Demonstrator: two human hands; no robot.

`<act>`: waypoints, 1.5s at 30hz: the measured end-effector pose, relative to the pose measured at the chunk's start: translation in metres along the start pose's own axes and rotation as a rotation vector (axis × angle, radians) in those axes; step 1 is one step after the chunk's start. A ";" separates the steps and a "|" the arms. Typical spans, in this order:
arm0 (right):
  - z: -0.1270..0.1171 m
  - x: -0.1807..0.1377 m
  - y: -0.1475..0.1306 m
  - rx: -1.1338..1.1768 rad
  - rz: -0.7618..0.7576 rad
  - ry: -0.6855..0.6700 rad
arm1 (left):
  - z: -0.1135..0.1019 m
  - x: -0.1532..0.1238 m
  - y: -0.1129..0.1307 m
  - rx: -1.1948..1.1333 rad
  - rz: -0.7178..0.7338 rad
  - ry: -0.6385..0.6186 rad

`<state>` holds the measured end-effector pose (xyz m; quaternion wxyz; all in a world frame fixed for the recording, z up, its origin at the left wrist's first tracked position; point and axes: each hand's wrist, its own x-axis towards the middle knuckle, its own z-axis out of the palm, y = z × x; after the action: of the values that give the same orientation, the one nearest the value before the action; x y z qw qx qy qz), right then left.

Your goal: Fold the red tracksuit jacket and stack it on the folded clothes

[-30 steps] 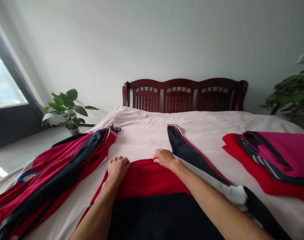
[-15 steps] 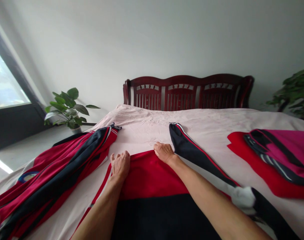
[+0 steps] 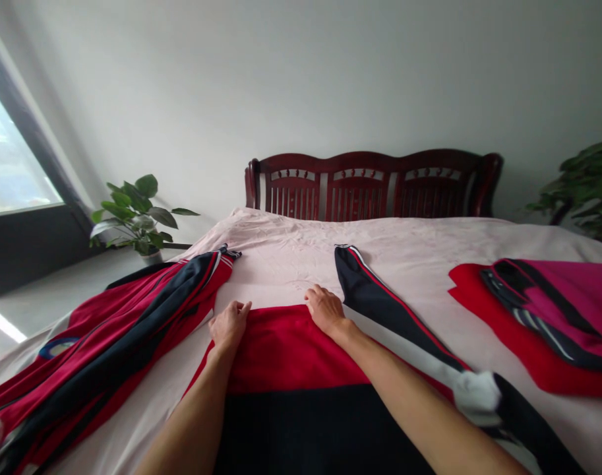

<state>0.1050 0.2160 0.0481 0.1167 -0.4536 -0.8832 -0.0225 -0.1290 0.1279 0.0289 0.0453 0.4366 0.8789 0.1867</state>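
Centre: flat red-and-navy fabric garment [image 3: 291,353], red block above navy. Nine o'clock: crimson-and-navy fabric jacket [image 3: 127,346], white cuff stripes. Three o'clock: folded magenta, navy, red clothing stack [image 3: 572,297].

I see a pale wall [image 3: 301,79] | dark red wooden headboard [image 3: 357,190] | bright window [image 3: 8,158] on the left | sunny stripe [image 3: 2,323] on gray floor [image 3: 58,280]

The left forearm [image 3: 196,399] and right forearm [image 3: 394,386] are stretched forward, bare, angled inward. The left hand [image 3: 230,323] is held with fingers bent; the right hand [image 3: 324,309], apart from it, is kept back upward, fingers curled.
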 end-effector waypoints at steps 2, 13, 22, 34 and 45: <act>-0.003 -0.007 -0.012 0.030 -0.095 0.018 | 0.000 0.001 -0.002 -0.021 0.001 -0.004; 0.038 0.006 -0.046 0.340 -0.264 -0.236 | -0.009 -0.013 0.008 0.002 0.172 0.136; 0.003 -0.028 -0.006 0.434 -0.080 -0.057 | 0.002 -0.041 0.027 -0.025 0.680 -0.114; 0.017 -0.120 0.143 -0.106 0.274 -0.135 | 0.012 -0.038 0.027 -0.203 0.571 -0.168; 0.016 -0.121 0.170 -0.001 0.298 -0.065 | -0.009 -0.011 0.007 -0.764 0.356 -0.226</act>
<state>0.3073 0.2217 -0.0067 0.0900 -0.5802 -0.8095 0.0091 -0.1198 0.1206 0.0392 0.2667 0.5508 0.6473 0.4544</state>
